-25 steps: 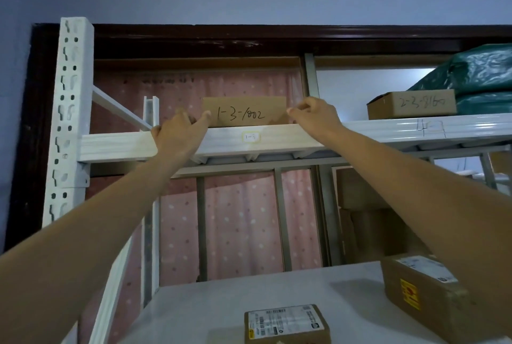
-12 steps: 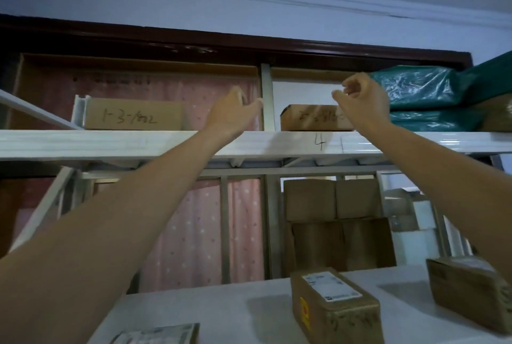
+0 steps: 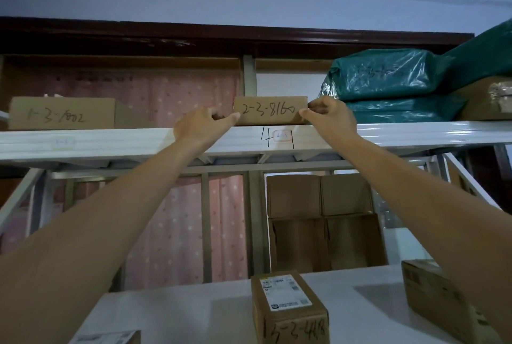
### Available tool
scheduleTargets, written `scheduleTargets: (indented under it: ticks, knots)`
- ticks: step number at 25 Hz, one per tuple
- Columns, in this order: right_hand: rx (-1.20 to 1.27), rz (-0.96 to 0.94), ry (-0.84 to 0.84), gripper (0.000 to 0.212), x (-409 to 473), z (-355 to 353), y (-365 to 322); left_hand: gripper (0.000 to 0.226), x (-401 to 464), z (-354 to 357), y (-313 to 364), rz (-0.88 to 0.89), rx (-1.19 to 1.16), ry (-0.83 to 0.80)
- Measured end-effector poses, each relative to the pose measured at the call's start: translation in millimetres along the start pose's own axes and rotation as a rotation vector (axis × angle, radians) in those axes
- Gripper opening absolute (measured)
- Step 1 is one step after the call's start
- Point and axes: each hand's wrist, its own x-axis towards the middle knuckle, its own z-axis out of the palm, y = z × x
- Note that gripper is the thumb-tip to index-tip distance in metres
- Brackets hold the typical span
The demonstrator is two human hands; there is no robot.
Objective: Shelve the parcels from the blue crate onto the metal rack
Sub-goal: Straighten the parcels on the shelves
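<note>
Both hands close on one cardboard parcel marked 2-3-8160 (image 3: 270,110), which sits on the top shelf of the metal rack (image 3: 415,134). At the parcel's left end the left hand (image 3: 200,126) has its thumb laid against the front corner, with the curled fingers going round behind. At the right end the right hand (image 3: 329,116) pinches the corner between thumb and bent fingers. How firmly either hand bears on the box is hard to judge, since the fingertips are partly hidden behind it.

Directly below the grip, on the shelf's front edge, are a handwritten 4 and one small label reading 2-3 (image 3: 281,135). Well to the left of the grip, on the same shelf, stands a second cardboard parcel marked 1-3-1802 (image 3: 62,114), apart from the held one. Just to the right of the grip lie two green plastic-wrapped bundles (image 3: 388,74), one stacked on the other, and further right a brown box (image 3: 490,99) is partly cut off by the frame.

Far below the grip, on the lower white shelf (image 3: 194,313), three parcels show: one marked 1-3-44?8 (image 3: 288,310) almost straight beneath, one to the lower right (image 3: 440,296), and one at the lower left (image 3: 110,337) barely in view. Behind the rack, below and slightly right of the grip, four plain cartons (image 3: 321,221) are stacked two by two.
</note>
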Motion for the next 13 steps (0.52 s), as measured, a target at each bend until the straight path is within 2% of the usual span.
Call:
scheduleTargets:
  ticks: [5, 13]
  knots:
    - [-0.063, 0.007, -0.005, 0.026, -0.1, 0.6, -1.3, 0.049, 0.3, 1.0, 3.6, -0.045, 0.033, -0.007]
    - [-0.109, 0.021, -0.01, 0.03, -1.0, -2.8, -8.2, 0.046, 3.8, -2.6, 9.9, -0.061, 0.008, -0.035]
